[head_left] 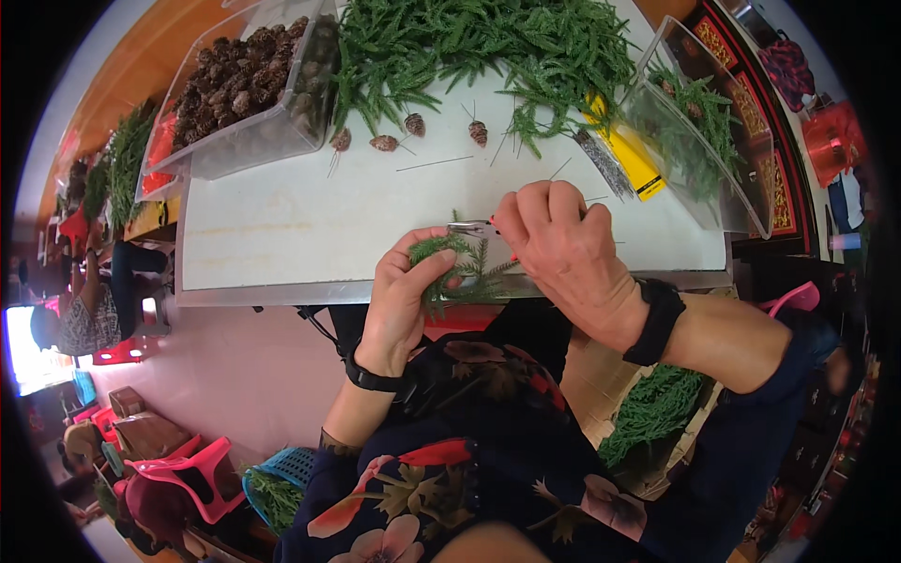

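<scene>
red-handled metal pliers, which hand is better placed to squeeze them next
Probably the right hand: it grips the red-handled metal pliers, while the left hand pinches a needled green sprig.

No word or number can be read from where I stand in the room. A yellow packet [627,150] lying aslant on the white table [282,225], toward its right side, bears a dark band across its near end, with tiny marks along it too small to make out. Beyond the table's right edge, gold figures spread over a row of red panels [751,108] set in a dark frame; whether they form characters or only ornament, the view is too poor to tell.
</scene>
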A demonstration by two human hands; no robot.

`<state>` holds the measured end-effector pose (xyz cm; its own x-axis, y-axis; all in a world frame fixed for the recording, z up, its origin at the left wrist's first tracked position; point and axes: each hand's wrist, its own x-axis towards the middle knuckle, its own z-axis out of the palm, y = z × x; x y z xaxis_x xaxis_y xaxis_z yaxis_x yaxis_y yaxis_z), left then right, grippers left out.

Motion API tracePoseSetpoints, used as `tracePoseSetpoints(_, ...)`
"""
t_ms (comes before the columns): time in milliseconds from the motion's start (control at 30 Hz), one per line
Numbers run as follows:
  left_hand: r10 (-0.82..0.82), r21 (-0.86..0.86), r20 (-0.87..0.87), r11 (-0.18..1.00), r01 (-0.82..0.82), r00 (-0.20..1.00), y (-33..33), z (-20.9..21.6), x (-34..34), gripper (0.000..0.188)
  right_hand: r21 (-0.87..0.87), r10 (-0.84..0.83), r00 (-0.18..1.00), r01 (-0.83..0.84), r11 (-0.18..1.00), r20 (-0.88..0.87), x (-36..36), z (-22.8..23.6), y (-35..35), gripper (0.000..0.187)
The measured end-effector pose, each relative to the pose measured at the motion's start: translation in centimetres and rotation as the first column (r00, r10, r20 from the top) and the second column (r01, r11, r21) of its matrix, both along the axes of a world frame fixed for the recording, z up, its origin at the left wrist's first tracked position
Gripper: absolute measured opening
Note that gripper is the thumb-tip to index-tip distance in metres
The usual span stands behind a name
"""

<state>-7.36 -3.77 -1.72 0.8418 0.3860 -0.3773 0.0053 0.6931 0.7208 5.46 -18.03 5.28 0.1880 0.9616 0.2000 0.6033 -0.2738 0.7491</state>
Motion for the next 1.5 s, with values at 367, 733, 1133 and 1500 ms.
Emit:
tracePoseSetpoints(367, 0.124, 0.488, -0.012, 0.867, -0.103, 0.992, 0.0, 1.4, -1.4, 0.029, 0.004, 0.006, -0.014, 0.146, 0.989, -1.000, 2.0, 0.1, 0.1, 0.028)
tracePoseSetpoints(733, 0.009, 0.403, 0.015, 0.915, -0.014, 1.000, -0.3, 1.5, -1.1, 0.032, -0.103, -0.090, -0.181, 0.064, 0.993, -0.979, 3.1, 0.0, -0.3, 0.036)
tracePoseSetpoints(1133, -0.077, 0.328, 0.019, 0.942, 0.067, 0.997, -0.2, 1.4, -1.4, 0.032, -0.134, -0.129, -0.334, -0.008, 0.991, -0.934, 3.2, -0.1, -1.1, 0.038)
tracePoseSetpoints(1500, -0.077, 0.280, 0.007, 0.957, 0.072, 0.997, -0.2, 1.6, -1.6, 0.032, -0.165, -0.147, -0.284, 0.039, 0.986, -0.947, 2.4, 0.7, -1.1, 0.039)
